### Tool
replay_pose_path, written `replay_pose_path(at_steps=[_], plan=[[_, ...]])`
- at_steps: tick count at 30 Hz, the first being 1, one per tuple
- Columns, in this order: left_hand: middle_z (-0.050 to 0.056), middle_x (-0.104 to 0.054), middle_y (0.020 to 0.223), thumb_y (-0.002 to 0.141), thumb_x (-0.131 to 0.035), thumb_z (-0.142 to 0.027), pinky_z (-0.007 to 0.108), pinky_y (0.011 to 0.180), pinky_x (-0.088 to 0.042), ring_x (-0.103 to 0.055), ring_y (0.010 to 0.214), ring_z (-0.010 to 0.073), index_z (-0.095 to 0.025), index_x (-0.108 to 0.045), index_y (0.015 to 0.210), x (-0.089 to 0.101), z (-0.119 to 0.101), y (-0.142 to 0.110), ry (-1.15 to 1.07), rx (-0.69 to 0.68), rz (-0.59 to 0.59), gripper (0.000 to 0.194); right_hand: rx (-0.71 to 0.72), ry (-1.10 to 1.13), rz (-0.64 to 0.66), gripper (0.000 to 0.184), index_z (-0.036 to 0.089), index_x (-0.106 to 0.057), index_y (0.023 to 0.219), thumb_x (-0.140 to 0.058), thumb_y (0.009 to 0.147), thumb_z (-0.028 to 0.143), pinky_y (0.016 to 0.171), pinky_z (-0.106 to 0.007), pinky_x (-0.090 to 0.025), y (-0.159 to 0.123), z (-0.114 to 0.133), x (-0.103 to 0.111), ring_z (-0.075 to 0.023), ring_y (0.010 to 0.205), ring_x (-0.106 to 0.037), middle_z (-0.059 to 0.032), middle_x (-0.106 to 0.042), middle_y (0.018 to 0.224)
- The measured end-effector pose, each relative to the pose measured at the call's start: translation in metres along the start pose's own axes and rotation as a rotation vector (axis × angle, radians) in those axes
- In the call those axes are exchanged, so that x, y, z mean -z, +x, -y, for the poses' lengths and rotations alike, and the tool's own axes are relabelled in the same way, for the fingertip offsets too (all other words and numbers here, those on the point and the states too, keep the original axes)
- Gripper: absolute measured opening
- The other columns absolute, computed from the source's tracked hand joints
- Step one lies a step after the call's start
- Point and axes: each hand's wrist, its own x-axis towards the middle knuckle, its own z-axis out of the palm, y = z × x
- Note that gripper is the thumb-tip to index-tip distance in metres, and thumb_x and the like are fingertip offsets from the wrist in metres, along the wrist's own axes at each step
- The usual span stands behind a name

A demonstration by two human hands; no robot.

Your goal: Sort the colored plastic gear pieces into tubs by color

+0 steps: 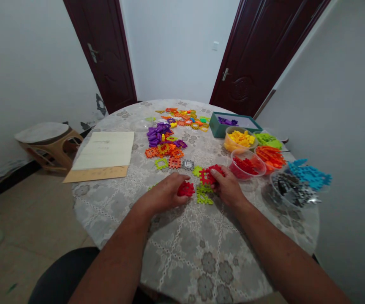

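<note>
My left hand [169, 190] is closed on a red interlocking plastic piece [186, 189], just above the patterned tablecloth. In my right hand [227, 183] are red interlocking pieces [206, 176], gripped between thumb and fingers; how many cannot be told. Lime green pieces [204, 196] lie on the cloth between the two hands, partly under the right one. Beyond them sit a grey piece [188, 164], an orange square piece [174, 163] and a lime green ring-like piece [161, 164] in a row.
Tubs of yellow [241, 138], red [247, 165], orange [269, 159] and grey pieces [293, 189] stand at the right, with blue pieces [311, 174] over the grey tub. A green box [218, 126] is behind. Purple pieces [157, 134] are heaped centrally; paper [104, 148] lies left.
</note>
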Motion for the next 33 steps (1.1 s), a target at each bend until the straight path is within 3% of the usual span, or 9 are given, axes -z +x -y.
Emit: replay_pose_path(at_steps=[3,6,10,14,19,24,29,33], plan=[[0.010,-0.068,0.136,0.081,-0.078,-0.035,0.045,0.105,-0.050,-0.065,0.117,0.0268,-0.030,-0.061,0.143,0.008,-0.003,0.005,-0.245,0.076,-0.058,0.064,-0.048,0.152,0.057,0.046,0.022,-0.066,0.107,-0.085,0.077,0.052,0.041,-0.019,-0.038,-0.004,0.006,-0.005,-0.0096,0.049,-0.052,0.0048,-0.062,0.070],[0.012,-0.070,0.135,0.084,-0.078,-0.038,0.039,0.090,-0.056,-0.068,0.112,0.0247,-0.028,-0.061,0.144,0.014,-0.006,0.008,-0.637,0.188,-0.068,0.064,-0.054,0.241,0.100,0.048,0.023,-0.068,0.109,-0.087,0.075,0.050,0.046,-0.020,-0.042,-0.010,0.011,-0.009,-0.0094,0.052,-0.053,0.0032,-0.066,0.075],[0.012,-0.070,0.135,0.085,-0.079,-0.040,0.026,0.068,-0.052,-0.071,0.096,0.0186,-0.025,-0.069,0.132,0.012,-0.003,0.012,-1.106,0.343,-0.089,0.051,-0.025,0.242,0.190,0.049,0.025,-0.068,0.114,-0.088,0.077,0.049,0.054,-0.023,-0.047,-0.016,0.009,-0.009,-0.0120,0.062,-0.059,0.0004,-0.070,0.087],[0.011,-0.075,0.121,0.084,-0.082,-0.036,0.021,0.059,-0.048,-0.071,0.084,0.0141,-0.021,-0.074,0.113,0.005,0.000,0.014,-1.333,0.387,-0.105,0.034,0.022,0.194,0.275,0.047,0.026,-0.068,0.117,-0.087,0.079,0.047,0.057,-0.024,-0.045,-0.016,0.002,-0.008,-0.0125,0.064,-0.059,0.0007,-0.070,0.087],[0.008,-0.076,0.109,0.084,-0.084,-0.030,0.019,0.058,-0.049,-0.071,0.080,0.0128,-0.018,-0.072,0.110,0.001,-0.004,0.016,-1.362,0.382,-0.072,0.031,0.133,0.044,0.294,0.035,0.025,-0.068,0.108,-0.083,0.084,0.046,0.059,-0.026,-0.045,-0.015,0.003,-0.010,-0.0136,0.064,-0.055,0.0022,-0.066,0.080],[0.009,-0.076,0.102,0.086,-0.083,-0.034,0.020,0.055,-0.047,-0.069,0.075,0.0137,-0.017,-0.072,0.106,-0.002,-0.003,0.019,-1.296,0.380,-0.030,0.027,0.365,-0.136,0.287,0.032,0.027,-0.069,0.113,-0.080,0.085,0.040,0.088,-0.035,-0.050,-0.015,0.005,-0.015,-0.0203,0.099,-0.062,-0.0023,-0.069,0.112],[0.009,-0.075,0.099,0.089,-0.079,-0.046,0.021,0.054,-0.047,-0.069,0.077,0.0152,-0.017,-0.072,0.106,-0.006,-0.004,0.019,-1.196,0.365,0.006,0.033,0.330,-0.168,0.295,0.032,0.026,-0.063,0.114,-0.078,0.088,0.040,0.079,-0.031,-0.049,-0.018,-0.004,-0.019,-0.0170,0.085,-0.060,0.0009,-0.067,0.097],[0.008,-0.074,0.098,0.087,-0.081,-0.047,0.023,0.057,-0.051,-0.071,0.081,0.0173,-0.017,-0.072,0.101,-0.006,-0.006,0.018,-1.099,0.350,0.044,0.034,0.383,-0.178,0.276,0.049,0.027,-0.058,0.128,-0.080,0.085,0.034,0.086,-0.032,-0.052,-0.023,0.002,-0.020,-0.0186,0.096,-0.064,-0.0008,-0.067,0.109]])
